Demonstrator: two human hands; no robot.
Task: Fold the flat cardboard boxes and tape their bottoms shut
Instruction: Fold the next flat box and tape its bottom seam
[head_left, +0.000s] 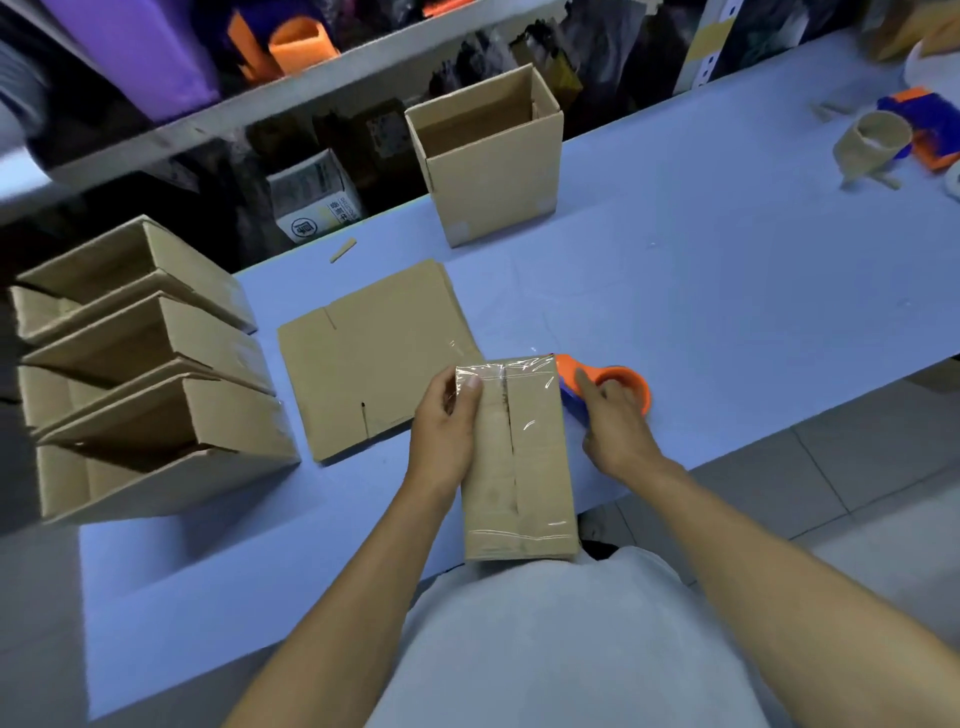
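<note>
At desk edge, against the person's torso: box (519, 462) held bottom-up, flaps closed, centre seam running away from the viewer. Clear tape (506, 371) crosses the far end and another strip lies near the near end; whether the seam itself is fully covered, cannot tell. Left hand (447, 421) grips the box's left side, thumb pressed flat on top by the far tape, fingers curled round the wall. Right hand (613, 421) is just beside the box's right edge, fingers curled onto the orange dispenser (618, 384), which rests on the desk (675, 286) touching the box's far right corner. Judgement: box is light, hollow corrugated board, stiff at edges and corners but flaps give under a push at mid-seam; best held by the side walls or corners, with the body as a backstop. Tape film looks slippery and prone to wrinkle. Just left, a flat blank (374, 353) lies on the desk, not yet folded. Further left, a stack (150, 374) of folded boxes lies on its side, openings towards the viewer; nothing visible inside them. An upright open box (493, 166) stands at the far desk edge; the visible interior shows nothing. Far right: a bare tape core (872, 145) and a second orange-blue dispenser (924, 130), well apart. Shelf (311, 83) behind holds blurred goods.
</note>
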